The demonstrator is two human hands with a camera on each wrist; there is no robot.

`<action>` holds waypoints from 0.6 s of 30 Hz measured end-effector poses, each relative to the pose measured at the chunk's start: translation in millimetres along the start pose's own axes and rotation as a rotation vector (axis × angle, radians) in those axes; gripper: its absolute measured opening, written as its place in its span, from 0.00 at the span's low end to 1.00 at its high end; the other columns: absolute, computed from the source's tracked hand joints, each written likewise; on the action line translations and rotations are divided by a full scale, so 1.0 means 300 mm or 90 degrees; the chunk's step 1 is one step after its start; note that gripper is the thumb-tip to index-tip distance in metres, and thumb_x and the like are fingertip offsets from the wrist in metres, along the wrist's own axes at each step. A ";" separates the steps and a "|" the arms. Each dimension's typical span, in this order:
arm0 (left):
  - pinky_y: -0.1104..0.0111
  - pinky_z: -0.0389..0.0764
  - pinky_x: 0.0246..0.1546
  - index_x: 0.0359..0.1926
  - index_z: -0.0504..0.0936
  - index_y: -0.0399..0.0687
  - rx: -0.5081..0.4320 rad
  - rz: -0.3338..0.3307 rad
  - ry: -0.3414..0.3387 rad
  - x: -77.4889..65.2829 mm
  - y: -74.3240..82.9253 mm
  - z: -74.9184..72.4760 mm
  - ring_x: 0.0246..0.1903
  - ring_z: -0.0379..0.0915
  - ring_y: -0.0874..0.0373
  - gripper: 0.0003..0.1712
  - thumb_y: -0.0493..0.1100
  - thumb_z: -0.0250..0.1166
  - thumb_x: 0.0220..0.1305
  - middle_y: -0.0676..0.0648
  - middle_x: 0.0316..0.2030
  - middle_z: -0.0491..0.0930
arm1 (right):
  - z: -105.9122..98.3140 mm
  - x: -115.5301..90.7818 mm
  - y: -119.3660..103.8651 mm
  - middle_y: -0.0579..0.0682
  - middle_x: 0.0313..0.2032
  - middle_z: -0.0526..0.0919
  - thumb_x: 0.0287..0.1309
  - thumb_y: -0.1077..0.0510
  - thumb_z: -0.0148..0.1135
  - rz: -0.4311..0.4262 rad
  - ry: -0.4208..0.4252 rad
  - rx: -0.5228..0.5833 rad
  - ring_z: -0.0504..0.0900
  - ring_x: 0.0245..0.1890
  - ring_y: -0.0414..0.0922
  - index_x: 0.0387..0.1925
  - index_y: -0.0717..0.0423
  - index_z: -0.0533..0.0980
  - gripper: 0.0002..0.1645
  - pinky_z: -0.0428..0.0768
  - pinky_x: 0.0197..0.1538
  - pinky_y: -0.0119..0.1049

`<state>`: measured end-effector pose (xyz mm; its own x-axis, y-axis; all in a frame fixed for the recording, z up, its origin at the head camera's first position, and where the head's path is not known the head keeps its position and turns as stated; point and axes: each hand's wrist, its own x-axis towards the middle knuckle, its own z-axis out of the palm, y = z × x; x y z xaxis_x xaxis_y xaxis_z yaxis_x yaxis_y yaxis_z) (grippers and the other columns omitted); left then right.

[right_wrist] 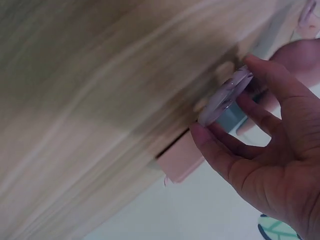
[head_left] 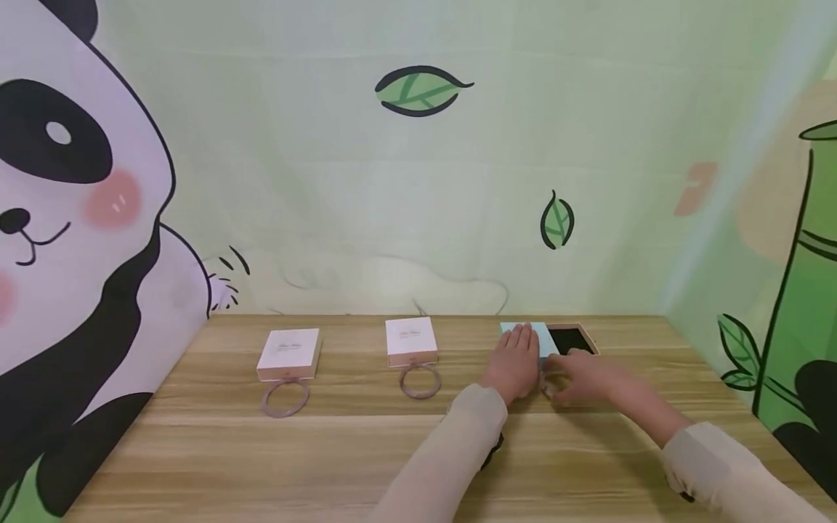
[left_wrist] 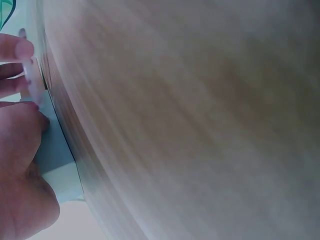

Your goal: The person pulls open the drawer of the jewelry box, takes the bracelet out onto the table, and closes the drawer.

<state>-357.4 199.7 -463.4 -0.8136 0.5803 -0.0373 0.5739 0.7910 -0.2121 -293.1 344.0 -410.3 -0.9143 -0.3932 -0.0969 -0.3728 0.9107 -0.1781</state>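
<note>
In the head view my left hand (head_left: 513, 365) lies on top of a light blue box sleeve (head_left: 548, 344), its fingers straight. From the sleeve's right side a pink drawer with a black lining (head_left: 570, 340) sticks out. My right hand (head_left: 587, 374) is just in front of the box and pinches a pale, translucent bangle between thumb and fingers. The right wrist view shows this bangle (right_wrist: 225, 97) tilted above the table, apart from the pink drawer's side (right_wrist: 181, 156). In the left wrist view, the left hand (left_wrist: 22, 160) partly hides the blue sleeve (left_wrist: 54, 150).
To the left stand two white-topped boxes with pink sides, one at the far left (head_left: 290, 352) and one at the middle (head_left: 410, 340). A bangle lies before each: the left bangle (head_left: 285, 399) and the middle bangle (head_left: 421, 381). A printed cloth backdrop (head_left: 314, 145) rises behind the wooden table (head_left: 314, 465).
</note>
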 end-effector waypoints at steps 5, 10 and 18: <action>0.67 0.42 0.78 0.82 0.43 0.49 -0.015 0.007 0.007 0.007 0.010 -0.006 0.80 0.35 0.57 0.37 0.54 0.40 0.81 0.49 0.82 0.41 | 0.025 0.001 0.001 0.56 0.46 0.86 0.50 0.49 0.75 -0.006 0.012 -0.015 0.80 0.50 0.62 0.56 0.58 0.80 0.32 0.80 0.50 0.56; 0.66 0.43 0.78 0.82 0.45 0.48 -0.011 0.000 0.023 0.019 0.004 -0.020 0.80 0.37 0.56 0.37 0.56 0.39 0.81 0.49 0.81 0.42 | 0.017 0.010 0.001 0.61 0.45 0.85 0.51 0.48 0.75 -0.002 0.021 -0.029 0.80 0.49 0.63 0.56 0.62 0.78 0.34 0.81 0.50 0.58; 0.66 0.45 0.78 0.82 0.46 0.48 -0.008 0.002 0.016 0.001 -0.003 -0.018 0.80 0.38 0.57 0.37 0.54 0.42 0.80 0.49 0.81 0.43 | 0.015 0.011 -0.013 0.61 0.47 0.85 0.55 0.47 0.74 -0.003 0.008 -0.009 0.80 0.51 0.63 0.57 0.62 0.78 0.34 0.80 0.53 0.58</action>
<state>-357.8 200.1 -457.9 -0.8095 0.5870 -0.0136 0.5774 0.7915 -0.2003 -293.8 338.6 -414.2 -0.9147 -0.3953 -0.0838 -0.3784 0.9108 -0.1651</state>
